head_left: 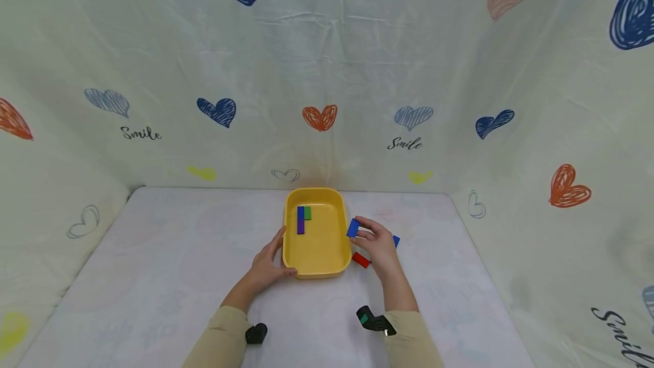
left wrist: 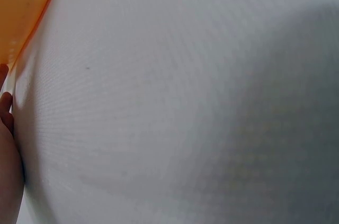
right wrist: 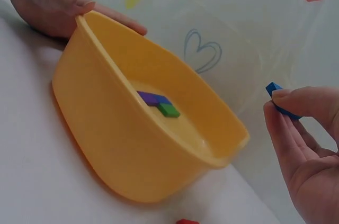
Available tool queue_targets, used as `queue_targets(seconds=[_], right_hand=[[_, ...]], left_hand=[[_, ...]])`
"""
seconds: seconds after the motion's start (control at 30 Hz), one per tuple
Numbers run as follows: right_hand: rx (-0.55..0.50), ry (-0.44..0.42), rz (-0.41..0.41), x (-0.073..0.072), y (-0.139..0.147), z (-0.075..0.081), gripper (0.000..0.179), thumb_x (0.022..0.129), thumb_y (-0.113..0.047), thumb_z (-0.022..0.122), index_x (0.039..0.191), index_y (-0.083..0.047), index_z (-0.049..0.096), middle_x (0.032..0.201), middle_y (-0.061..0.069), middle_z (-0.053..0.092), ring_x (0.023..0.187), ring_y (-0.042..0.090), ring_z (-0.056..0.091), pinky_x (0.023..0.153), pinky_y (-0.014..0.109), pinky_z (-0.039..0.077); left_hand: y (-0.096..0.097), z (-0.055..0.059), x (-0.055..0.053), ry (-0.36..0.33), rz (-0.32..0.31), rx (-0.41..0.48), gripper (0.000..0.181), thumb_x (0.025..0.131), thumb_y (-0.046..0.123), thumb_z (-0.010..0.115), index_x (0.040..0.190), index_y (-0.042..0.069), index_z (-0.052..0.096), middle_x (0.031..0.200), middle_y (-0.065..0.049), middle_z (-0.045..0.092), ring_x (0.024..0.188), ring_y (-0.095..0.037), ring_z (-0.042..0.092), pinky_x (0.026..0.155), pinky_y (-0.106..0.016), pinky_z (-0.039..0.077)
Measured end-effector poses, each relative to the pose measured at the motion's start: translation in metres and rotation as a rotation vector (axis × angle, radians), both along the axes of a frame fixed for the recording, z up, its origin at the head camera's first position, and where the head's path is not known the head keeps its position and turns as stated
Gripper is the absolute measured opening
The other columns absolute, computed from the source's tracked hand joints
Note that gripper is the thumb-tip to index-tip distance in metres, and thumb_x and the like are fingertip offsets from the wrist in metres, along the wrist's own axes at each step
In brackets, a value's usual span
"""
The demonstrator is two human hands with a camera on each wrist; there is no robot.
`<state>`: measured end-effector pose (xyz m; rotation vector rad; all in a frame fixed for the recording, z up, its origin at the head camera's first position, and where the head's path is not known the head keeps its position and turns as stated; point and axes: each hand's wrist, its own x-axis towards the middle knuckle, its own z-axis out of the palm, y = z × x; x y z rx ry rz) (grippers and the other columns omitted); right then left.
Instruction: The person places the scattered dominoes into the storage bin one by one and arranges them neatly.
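A yellow plastic tub [head_left: 327, 249] stands on the table. Flat against its bottom lie a purple block [right wrist: 147, 98], a blue block [right wrist: 162, 99] and a green block [right wrist: 169, 110], side by side. My left hand [head_left: 265, 266] rests on the tub's near left corner, its fingers extended along the left side and the thumb at the front rim. Just off the right rim, my right hand [head_left: 377, 243] pinches another blue block [head_left: 353, 228] between thumb and fingertips, above the table. Below that hand a red block [head_left: 360, 260] lies on the tabletop.
Partly hidden behind the right hand is one more blue block [head_left: 396, 241]. The white-covered table [head_left: 194, 249] extends to both sides of the tub. A pale curtain with printed hearts [head_left: 319, 118] rises behind the table and at its sides.
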<state>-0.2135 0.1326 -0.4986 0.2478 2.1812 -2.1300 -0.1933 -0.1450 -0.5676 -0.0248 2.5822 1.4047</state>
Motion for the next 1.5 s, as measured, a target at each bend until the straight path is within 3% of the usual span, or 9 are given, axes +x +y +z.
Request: queue_targets(seconds=[0.17, 0.33, 0.6, 1.0, 1.2, 1.37, 1.5], right_hand=[[0.019, -0.030, 0.037, -0.006, -0.012, 0.012, 0.058, 0.084, 0.003, 0.073, 0.137, -0.013, 0.057, 0.131, 0.010, 0.055, 0.104, 0.021, 0.064, 0.090, 0.031, 0.052], [0.026, -0.044, 0.022, -0.016, -0.028, 0.010, 0.057, 0.083, 0.003, 0.074, 0.134, -0.016, 0.060, 0.126, 0.008, 0.057, 0.102, 0.020, 0.065, 0.090, 0.032, 0.052], [-0.042, 0.036, 0.069, -0.020, -0.054, 0.016, 0.050, 0.084, 0.004, 0.072, 0.131, -0.011, 0.060, 0.123, 0.012, 0.056, 0.103, 0.022, 0.064, 0.089, 0.031, 0.053], [-0.070, 0.014, 0.125, -0.037, -0.070, 0.021, 0.051, 0.085, 0.002, 0.073, 0.132, -0.013, 0.060, 0.119, 0.011, 0.056, 0.100, 0.022, 0.065, 0.090, 0.031, 0.052], [-0.090, 0.027, 0.126, -0.049, -0.077, 0.015, 0.050, 0.085, 0.006, 0.071, 0.131, -0.009, 0.060, 0.114, 0.011, 0.057, 0.095, 0.022, 0.063, 0.090, 0.031, 0.052], [-0.139, 0.019, 0.132, -0.058, -0.082, 0.004, 0.049, 0.085, 0.012, 0.066, 0.131, -0.005, 0.059, 0.110, 0.012, 0.056, 0.091, 0.022, 0.060, 0.087, 0.031, 0.054], [-0.158, 0.013, 0.134, -0.066, -0.087, -0.006, 0.047, 0.085, 0.016, 0.064, 0.128, -0.002, 0.061, 0.108, 0.013, 0.058, 0.090, 0.022, 0.060, 0.082, 0.029, 0.055]], left_hand=[[0.000, 0.000, 0.000, 0.011, -0.005, 0.010, 0.116, 0.066, 0.044, 0.088, 0.157, 0.034, 0.015, 0.152, -0.010, 0.038, 0.142, -0.040, 0.022, 0.107, -0.069, 0.016], [-0.002, -0.003, -0.001, 0.014, -0.011, 0.012, 0.117, 0.066, 0.045, 0.088, 0.157, 0.034, 0.016, 0.153, -0.011, 0.037, 0.142, -0.041, 0.022, 0.107, -0.069, 0.016], [-0.001, -0.003, -0.001, 0.003, -0.005, 0.005, 0.118, 0.065, 0.048, 0.087, 0.157, 0.034, 0.015, 0.153, -0.014, 0.037, 0.141, -0.041, 0.023, 0.107, -0.069, 0.018], [-0.002, -0.004, -0.002, -0.003, -0.001, 0.002, 0.117, 0.065, 0.050, 0.087, 0.156, 0.037, 0.014, 0.153, -0.012, 0.037, 0.142, -0.041, 0.023, 0.106, -0.070, 0.018], [-0.002, -0.003, -0.002, 0.007, -0.011, 0.016, 0.116, 0.066, 0.047, 0.087, 0.156, 0.036, 0.015, 0.152, -0.012, 0.038, 0.141, -0.040, 0.023, 0.107, -0.069, 0.017], [-0.003, -0.001, -0.001, 0.047, -0.043, 0.023, 0.114, 0.069, 0.043, 0.088, 0.157, 0.028, 0.016, 0.151, -0.016, 0.039, 0.140, -0.040, 0.026, 0.108, -0.068, 0.016], [-0.004, 0.002, 0.000, 0.036, -0.048, 0.041, 0.113, 0.070, 0.040, 0.087, 0.157, 0.028, 0.017, 0.151, -0.015, 0.038, 0.141, -0.040, 0.025, 0.109, -0.067, 0.015]])
